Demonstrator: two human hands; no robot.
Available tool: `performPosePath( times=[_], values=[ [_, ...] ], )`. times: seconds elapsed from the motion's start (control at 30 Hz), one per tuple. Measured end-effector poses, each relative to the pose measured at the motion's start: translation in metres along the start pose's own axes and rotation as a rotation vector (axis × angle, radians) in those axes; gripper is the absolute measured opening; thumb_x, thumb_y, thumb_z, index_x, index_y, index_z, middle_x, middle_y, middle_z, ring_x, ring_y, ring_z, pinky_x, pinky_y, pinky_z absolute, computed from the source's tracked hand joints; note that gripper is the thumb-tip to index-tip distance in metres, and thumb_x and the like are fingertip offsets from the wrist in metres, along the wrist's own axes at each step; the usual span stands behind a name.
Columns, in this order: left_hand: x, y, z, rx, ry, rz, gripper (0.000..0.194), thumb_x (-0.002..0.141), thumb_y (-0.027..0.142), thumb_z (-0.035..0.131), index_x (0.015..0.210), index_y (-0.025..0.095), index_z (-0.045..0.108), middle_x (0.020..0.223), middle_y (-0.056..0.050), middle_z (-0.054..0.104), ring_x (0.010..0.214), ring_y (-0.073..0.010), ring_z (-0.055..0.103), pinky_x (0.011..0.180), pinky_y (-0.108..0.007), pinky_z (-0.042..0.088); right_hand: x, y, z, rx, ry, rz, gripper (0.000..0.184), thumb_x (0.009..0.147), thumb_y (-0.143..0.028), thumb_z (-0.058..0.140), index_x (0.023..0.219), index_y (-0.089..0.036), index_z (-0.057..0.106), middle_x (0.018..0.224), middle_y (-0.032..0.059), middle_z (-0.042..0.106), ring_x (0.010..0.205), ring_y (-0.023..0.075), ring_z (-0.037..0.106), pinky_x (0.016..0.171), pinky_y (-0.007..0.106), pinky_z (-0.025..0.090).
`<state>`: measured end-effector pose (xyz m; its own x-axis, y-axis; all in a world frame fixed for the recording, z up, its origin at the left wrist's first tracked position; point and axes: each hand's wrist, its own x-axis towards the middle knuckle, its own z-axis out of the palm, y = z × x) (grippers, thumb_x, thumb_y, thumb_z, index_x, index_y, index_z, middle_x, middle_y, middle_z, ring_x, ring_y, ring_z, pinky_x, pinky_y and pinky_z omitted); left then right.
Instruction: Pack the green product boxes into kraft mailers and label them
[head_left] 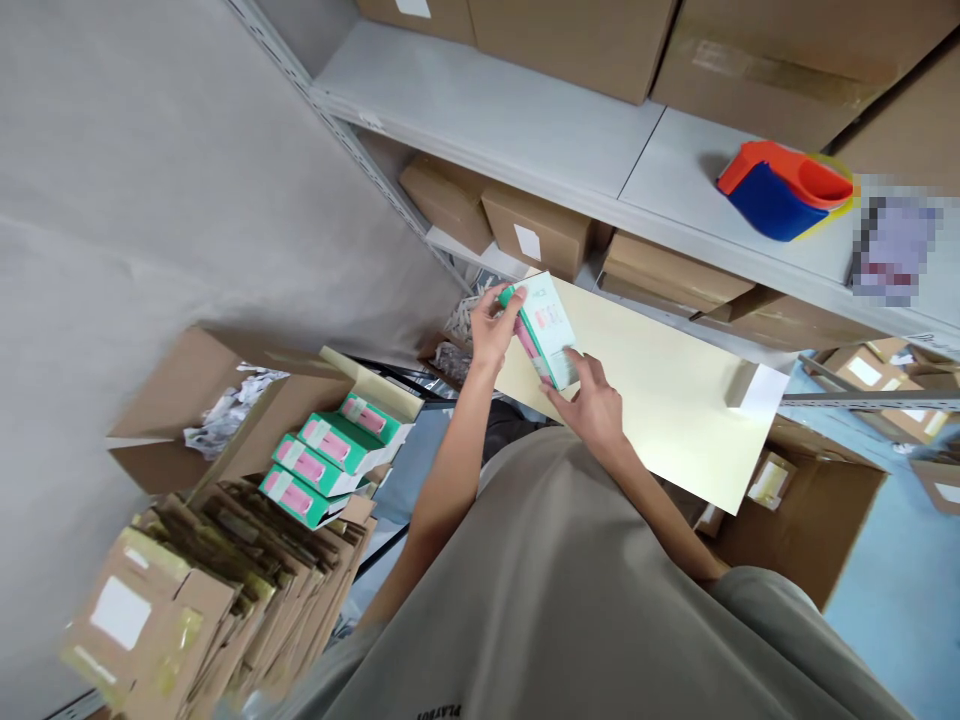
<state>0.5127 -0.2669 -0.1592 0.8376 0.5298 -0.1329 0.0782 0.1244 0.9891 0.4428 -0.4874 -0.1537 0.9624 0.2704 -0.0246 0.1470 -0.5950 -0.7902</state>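
Between both hands is a small green and white box [550,318] with a pink picture on its narrow side, tilted above a pale yellow board [645,370]. My left hand [493,328] grips its upper left end, thumb on the top edge. At the lower right end, my right hand [591,402] pinches the box with its thumb below and fingers on the white face. Several similar green boxes with pink pictures [326,445] lie together to the left of my arm.
Flattened cardboard [217,600] is stacked at lower left, beside an open carton [187,400] with crumpled paper. Shelves [487,110] with brown cartons run across the back. A tape dispenser [784,190] sits on the upper shelf. A white block [756,388] stands at the board's right end.
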Motion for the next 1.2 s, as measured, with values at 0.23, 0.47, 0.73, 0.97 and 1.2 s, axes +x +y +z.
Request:
performPosePath(
  times=[0.23, 0.47, 0.73, 0.97, 1.2],
  values=[
    [-0.018, -0.006, -0.002, -0.098, -0.031, -0.045, 0.061, 0.089, 0.066, 0.090, 0.134, 0.029, 0.074, 0.125, -0.010, 0.079, 0.120, -0.0293, 0.077, 0.094, -0.039, 0.066, 0.013, 0.013, -0.003, 0.391, -0.028, 0.147, 0.074, 0.092, -0.066, 0.080, 0.156, -0.034, 0.062, 0.137, 0.0105, 0.073, 0.068, 0.0200, 0.072, 0.068, 0.042, 0.068],
    [-0.037, -0.034, -0.008, -0.180, -0.029, -0.178, 0.044, 0.093, 0.051, 0.083, 0.129, 0.028, 0.078, 0.100, -0.005, 0.079, 0.102, -0.0235, 0.080, 0.100, -0.044, 0.066, 0.023, 0.026, -0.005, 0.963, -0.223, 0.347, 0.062, 0.090, -0.071, 0.076, 0.134, -0.030, 0.064, 0.086, -0.0029, 0.070, 0.051, 0.0118, 0.054, 0.048, 0.027, 0.052],
    [-0.091, -0.050, -0.008, -0.401, -0.487, -0.465, 0.068, 0.082, 0.075, 0.089, 0.126, 0.025, 0.078, 0.130, -0.014, 0.082, 0.139, -0.0401, 0.071, 0.113, -0.057, 0.061, 0.024, 0.036, 0.008, 1.171, -0.338, 0.386, 0.048, 0.093, -0.073, 0.071, 0.106, -0.028, 0.065, 0.071, -0.0021, 0.061, 0.053, 0.0143, 0.051, 0.048, 0.028, 0.046],
    [-0.100, -0.042, -0.020, -0.381, -0.373, -0.490, 0.086, 0.069, 0.045, 0.107, 0.144, 0.027, 0.069, 0.132, -0.009, 0.081, 0.132, -0.0377, 0.075, 0.116, -0.060, 0.060, 0.037, 0.053, -0.009, 0.800, -0.379, 0.291, 0.074, 0.085, -0.080, 0.083, 0.138, -0.031, 0.066, 0.111, 0.0052, 0.080, 0.068, 0.0177, 0.074, 0.057, 0.030, 0.061],
    [-0.103, -0.053, -0.012, -0.118, -0.080, -0.300, 0.114, 0.060, 0.027, 0.109, 0.163, 0.029, 0.058, 0.138, -0.009, 0.075, 0.122, -0.0299, 0.075, 0.109, -0.046, 0.062, 0.072, 0.034, -0.017, 0.345, -0.034, -0.086, 0.101, 0.092, -0.080, 0.077, 0.175, -0.039, 0.037, 0.167, 0.0142, 0.058, 0.133, 0.0359, 0.070, 0.098, 0.052, 0.069]
  ],
)
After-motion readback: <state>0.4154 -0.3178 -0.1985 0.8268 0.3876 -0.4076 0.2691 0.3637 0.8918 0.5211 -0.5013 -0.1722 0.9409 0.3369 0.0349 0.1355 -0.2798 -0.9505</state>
